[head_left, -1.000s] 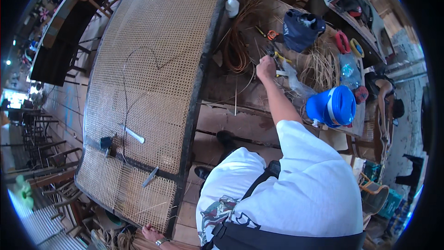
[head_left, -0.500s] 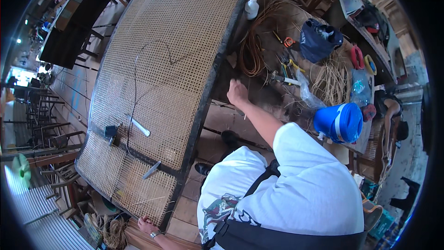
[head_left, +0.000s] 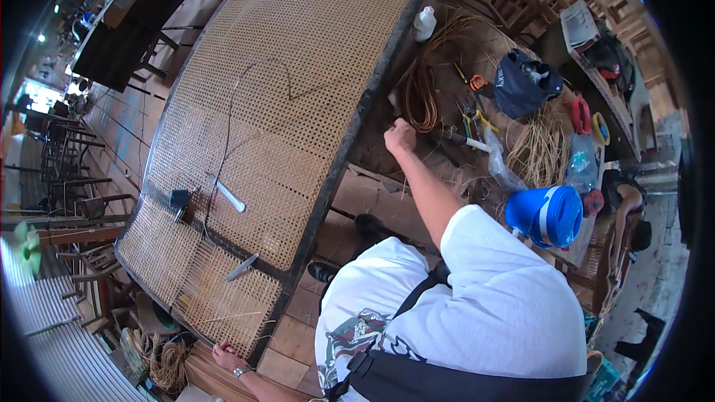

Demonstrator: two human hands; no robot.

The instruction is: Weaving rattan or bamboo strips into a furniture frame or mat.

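Note:
A large dark-framed panel of woven cane [head_left: 298, 97] stretches away in front of me. At its near corner my left hand [head_left: 227, 357] has its fingers curled together against the edge; whatever is between them is too small to make out. My right hand [head_left: 401, 136] is closed in a fist, raised between the panel's right edge and the worktable, near a coil of brown cane strands [head_left: 423, 108]. What it grips, if anything, is hidden. On the panel lie a pale flat blade-like tool [head_left: 229, 196], a second narrow one [head_left: 242, 268], a small dark block [head_left: 179, 199] and a thin dark cord [head_left: 227, 123].
A white bottle [head_left: 424, 24], pliers [head_left: 477, 117], a dark blue bag [head_left: 526, 83], loose cane strips [head_left: 540, 150] and a blue bucket [head_left: 544, 216] crowd the worktable at right. Another person [head_left: 624, 197] is beyond the bucket. Cane bundles [head_left: 168, 366] lie at lower left.
My right hand has moved forward, closer to the coil of cane. The left hand keeps to the panel's near corner. The whole view has shifted slightly.

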